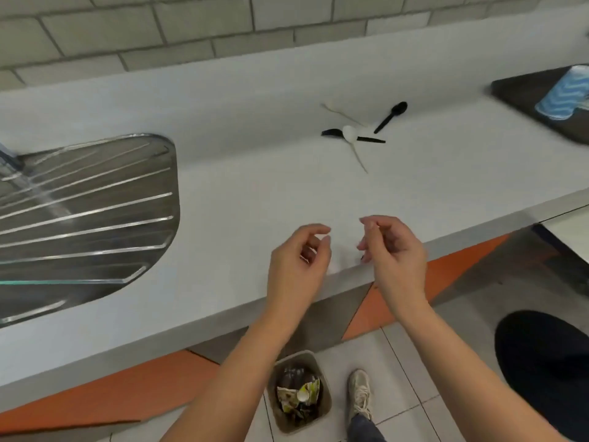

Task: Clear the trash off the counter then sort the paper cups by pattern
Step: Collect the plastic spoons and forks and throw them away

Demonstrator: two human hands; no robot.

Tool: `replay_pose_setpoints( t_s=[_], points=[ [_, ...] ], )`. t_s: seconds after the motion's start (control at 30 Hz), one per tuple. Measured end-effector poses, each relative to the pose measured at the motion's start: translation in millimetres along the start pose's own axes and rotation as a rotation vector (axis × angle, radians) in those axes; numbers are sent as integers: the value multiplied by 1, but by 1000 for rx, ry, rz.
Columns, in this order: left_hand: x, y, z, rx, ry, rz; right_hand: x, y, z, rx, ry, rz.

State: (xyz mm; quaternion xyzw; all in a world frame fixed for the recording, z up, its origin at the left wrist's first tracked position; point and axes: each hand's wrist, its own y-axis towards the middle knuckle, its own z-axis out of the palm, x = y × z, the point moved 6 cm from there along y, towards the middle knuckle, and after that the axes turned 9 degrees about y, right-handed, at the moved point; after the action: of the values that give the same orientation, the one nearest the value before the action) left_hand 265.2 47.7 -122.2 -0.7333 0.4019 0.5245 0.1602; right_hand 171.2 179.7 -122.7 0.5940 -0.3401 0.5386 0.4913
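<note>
My left hand and my right hand hover side by side over the front edge of the white counter, fingers loosely curled and apart, holding nothing. Further back on the counter lies a small scatter of disposable cutlery: a black spoon, a black fork, a white spoon and a pale stirrer. A blue-and-white zigzag paper cup lies on its side on a dark tray at the far right. On the floor below my arms stands a brown bin holding crumpled wrappers.
A steel sink drainboard is set into the counter at the left. A tiled wall runs behind the counter. A black round object is on the floor at the right, and my shoe stands beside the bin.
</note>
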Motion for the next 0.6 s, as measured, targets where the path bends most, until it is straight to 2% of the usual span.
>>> replay_pose_setpoints(
  t_s=[0.17, 0.27, 0.43, 0.6],
  points=[
    [-20, 101, 34, -23, 152, -58, 17, 90, -16, -47, -29, -62],
    [-29, 159, 68, -5, 332, -99, 17, 152, -23, -43, -72, -51],
    [-18, 232, 125, 108, 745, -256, 4, 257, -21, 79, -288, -45],
    [2, 253, 143, 177, 887, -371, -20, 331, 0, 268, -548, -31]
  ],
)
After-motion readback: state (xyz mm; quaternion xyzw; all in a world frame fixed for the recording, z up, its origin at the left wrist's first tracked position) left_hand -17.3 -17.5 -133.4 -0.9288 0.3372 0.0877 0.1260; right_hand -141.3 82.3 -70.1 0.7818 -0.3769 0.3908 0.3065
